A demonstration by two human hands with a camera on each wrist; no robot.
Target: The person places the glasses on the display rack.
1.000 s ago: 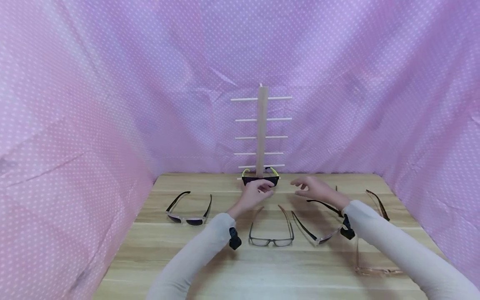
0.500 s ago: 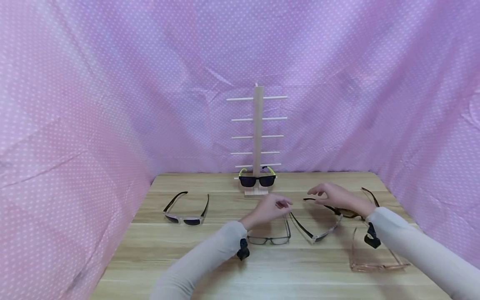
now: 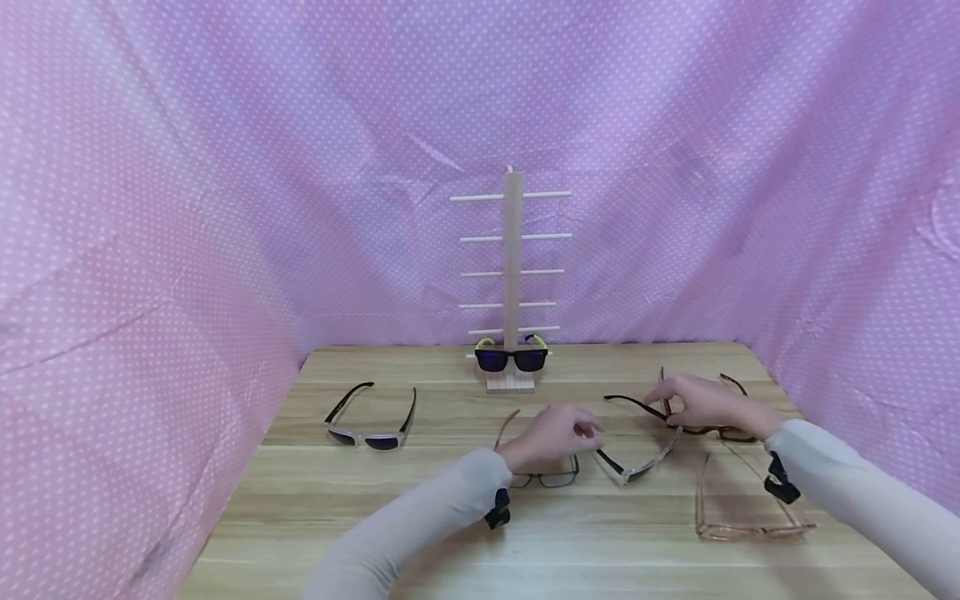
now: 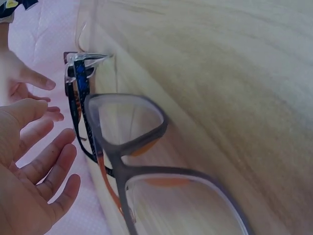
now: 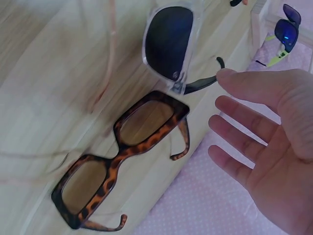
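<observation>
My left hand (image 3: pixel 557 433) hovers over the grey-framed eyeglasses (image 4: pixel 116 155), fingers loosely bent with nothing between them. Its fingertips are close to one dark arm of the clear-framed sunglasses (image 3: pixel 637 474), which lie unfolded on the table. On their other side, my right hand (image 3: pixel 697 402) is above the tortoiseshell sunglasses (image 5: pixel 139 144). In the right wrist view its thumb tip overlaps the far black arm (image 5: pixel 203 84) of the clear-framed pair, and the other fingers are spread and relaxed. The left wrist view shows the left fingers apart, beside the grey frame.
A wooden rack (image 3: pixel 513 267) with several pegs stands at the back. Black-and-yellow sunglasses (image 3: pixel 512 360) hang low on it. Another clear-framed pair (image 3: pixel 364 438) lies on the left, and pink-framed eyeglasses (image 3: pixel 750 531) lie front right on the wooden table (image 3: pixel 315 533).
Both hands have moved away from the rack, toward the right and the front, to the clear-framed sunglasses. The black-and-yellow sunglasses stay on the rack. The view has shifted slightly.
</observation>
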